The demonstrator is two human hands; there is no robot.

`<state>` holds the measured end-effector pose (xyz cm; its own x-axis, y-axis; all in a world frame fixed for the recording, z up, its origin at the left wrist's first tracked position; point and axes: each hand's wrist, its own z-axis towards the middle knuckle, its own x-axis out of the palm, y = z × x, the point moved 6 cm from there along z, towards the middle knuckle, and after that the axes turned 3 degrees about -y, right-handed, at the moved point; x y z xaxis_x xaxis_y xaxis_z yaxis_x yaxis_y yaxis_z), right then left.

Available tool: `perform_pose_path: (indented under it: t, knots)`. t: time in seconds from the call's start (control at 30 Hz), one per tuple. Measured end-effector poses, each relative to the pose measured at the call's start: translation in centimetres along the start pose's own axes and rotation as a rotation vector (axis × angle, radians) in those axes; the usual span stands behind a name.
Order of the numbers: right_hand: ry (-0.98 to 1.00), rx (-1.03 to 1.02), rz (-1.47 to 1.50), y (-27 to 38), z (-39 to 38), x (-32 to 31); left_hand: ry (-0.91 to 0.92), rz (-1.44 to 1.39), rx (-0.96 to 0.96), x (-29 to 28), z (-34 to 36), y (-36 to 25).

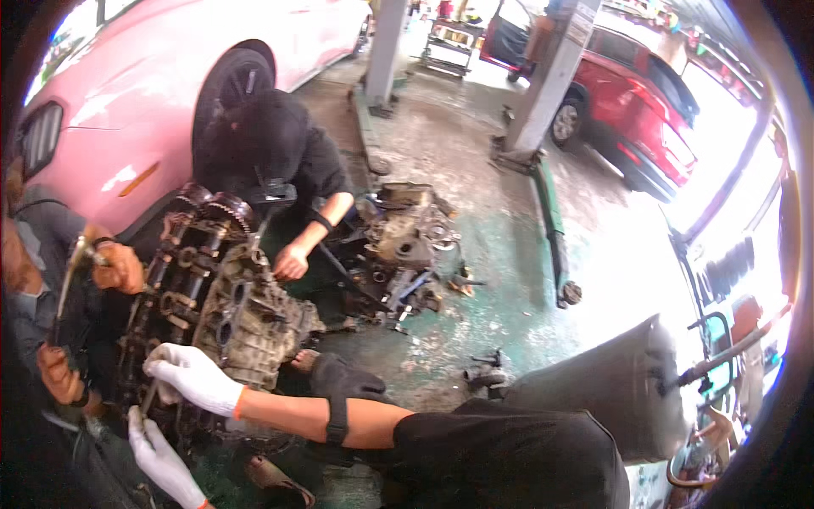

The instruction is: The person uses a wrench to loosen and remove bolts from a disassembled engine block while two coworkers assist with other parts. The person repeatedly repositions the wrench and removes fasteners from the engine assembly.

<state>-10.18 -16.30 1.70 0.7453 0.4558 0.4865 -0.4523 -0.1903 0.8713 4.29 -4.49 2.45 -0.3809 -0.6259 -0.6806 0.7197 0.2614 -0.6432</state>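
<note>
My right hand (193, 378), in a white glove, reaches over the near end of a large engine (254, 318). Its fingers are closed on a thin metal rod (149, 399), whose exact kind is too small to tell. Just below, my left hand (161, 458), also white-gloved, pinches at the rod's lower end with fingertips together. Dark shafts (182, 293) lie along the engine's top, with toothed gears (229, 209) at the far end. The pale ribbed metal casing faces right. My right forearm hides part of the engine's near side.
A person in black (263, 140) bends over the engine's far end, one hand (292, 261) at its casing. Another person at left holds a long metal tool (69, 276). Greasy engine parts (407, 242) lie on the floor, near a green lift arm (549, 220). A pink car (144, 85) stands behind.
</note>
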Motion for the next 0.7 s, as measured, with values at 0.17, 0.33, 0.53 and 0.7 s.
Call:
perform_pose_path:
  t: [0.17, 0.33, 0.53, 0.7]
  knots:
    - [-0.040, 0.048, 0.016, -1.8, 0.8, -0.9, 0.036, 0.097, 0.005, 0.8, 0.2, 1.9]
    - [-0.033, 0.070, -0.032, -1.7, 0.5, -1.2, -0.045, 0.221, 0.109, 0.8, -0.4, 1.2]
    - [-0.014, 0.145, -0.029, -1.3, 0.1, -1.2, -0.038, 0.186, 0.060, 0.7, -0.4, 0.5]
    - [-0.044, 0.231, -0.081, -0.3, -0.4, -1.2, -0.011, 0.196, 0.013, 0.4, -0.5, -0.7]
